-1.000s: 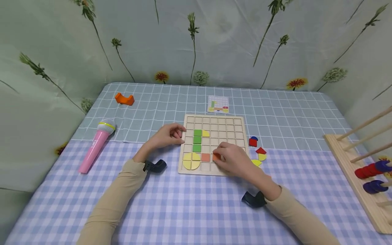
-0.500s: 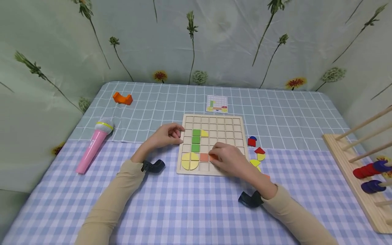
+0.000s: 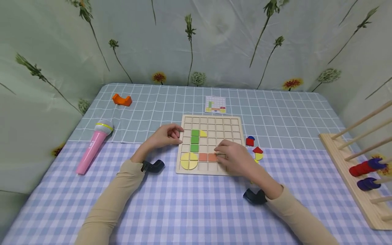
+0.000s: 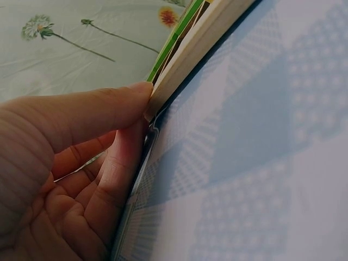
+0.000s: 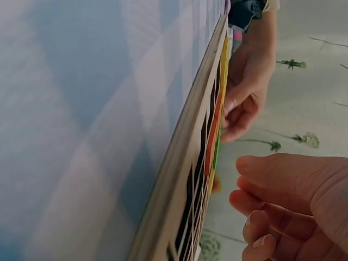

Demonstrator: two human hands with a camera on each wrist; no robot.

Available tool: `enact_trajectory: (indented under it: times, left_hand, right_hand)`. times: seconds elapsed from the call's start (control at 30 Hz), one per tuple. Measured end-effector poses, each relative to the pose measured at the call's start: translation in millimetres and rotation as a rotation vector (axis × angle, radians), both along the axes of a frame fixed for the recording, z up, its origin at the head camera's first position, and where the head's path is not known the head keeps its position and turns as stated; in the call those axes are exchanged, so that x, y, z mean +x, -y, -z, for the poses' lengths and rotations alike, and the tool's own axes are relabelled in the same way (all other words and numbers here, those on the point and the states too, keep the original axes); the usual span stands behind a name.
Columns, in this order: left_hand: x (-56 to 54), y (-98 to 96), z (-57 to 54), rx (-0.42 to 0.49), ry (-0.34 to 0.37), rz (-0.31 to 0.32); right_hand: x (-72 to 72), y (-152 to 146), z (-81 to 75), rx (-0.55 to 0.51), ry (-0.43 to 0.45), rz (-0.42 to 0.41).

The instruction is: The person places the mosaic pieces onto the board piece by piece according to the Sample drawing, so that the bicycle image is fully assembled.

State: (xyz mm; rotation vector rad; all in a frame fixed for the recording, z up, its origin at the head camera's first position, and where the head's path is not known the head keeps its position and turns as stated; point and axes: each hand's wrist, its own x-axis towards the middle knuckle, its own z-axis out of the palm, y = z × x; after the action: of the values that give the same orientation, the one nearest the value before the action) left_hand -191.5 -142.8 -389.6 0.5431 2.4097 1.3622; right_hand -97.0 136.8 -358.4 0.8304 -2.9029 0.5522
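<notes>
A wooden grid board [image 3: 225, 122] lies on the tablecloth in the head view. My left hand [image 3: 165, 135] holds its left edge, the thumb [image 4: 125, 103] at the rim in the left wrist view with the index finger below. Over the lower right part of the grid is my right hand [image 3: 234, 156], its fingers loosely bent and holding nothing. By its fingertips, an orange square [image 3: 212, 157] sits in a cell beside another orange square [image 3: 203, 157]. Green squares [image 3: 194, 140] form a column, with a yellow quarter circle [image 3: 203, 133] beside the top one. Yellow quarters [image 3: 189, 161] make a circle at lower left.
Behind the board lies a pattern card [image 3: 215, 104]. Loose pieces are at the right: a red square [image 3: 249, 142], a red triangle [image 3: 258, 150] and yellow ones [image 3: 259, 156]. A pink microphone [image 3: 95, 146] and an orange block [image 3: 121, 99] lie left; a bead rack [image 3: 352, 177] stands right.
My right hand has let go of the orange square, which now lies flat in its cell, and has drawn slightly right and up. The left hand keeps its place at the board's edge.
</notes>
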Motion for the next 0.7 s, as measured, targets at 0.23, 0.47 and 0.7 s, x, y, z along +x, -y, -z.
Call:
enact_trajectory:
  times: [0.23,0.47,0.7]
  left_hand:
    - [0.1,0.4,0.1,0.005,-0.010,0.008]
    - [-2.3,4.1,1.4,-0.008,-0.015,0.003]
    - [-1.9,1.2,1.6,-0.011,-0.021,0.014]
  right_hand:
    - [9.4,-31.4,-0.5,-0.028,-0.069,0.047]
    - [22.7,-66.1,-4.1,-0.058,-0.108,0.119]
    - [39.6,-92.6,-5.0,-0.043,-0.065,0.227]
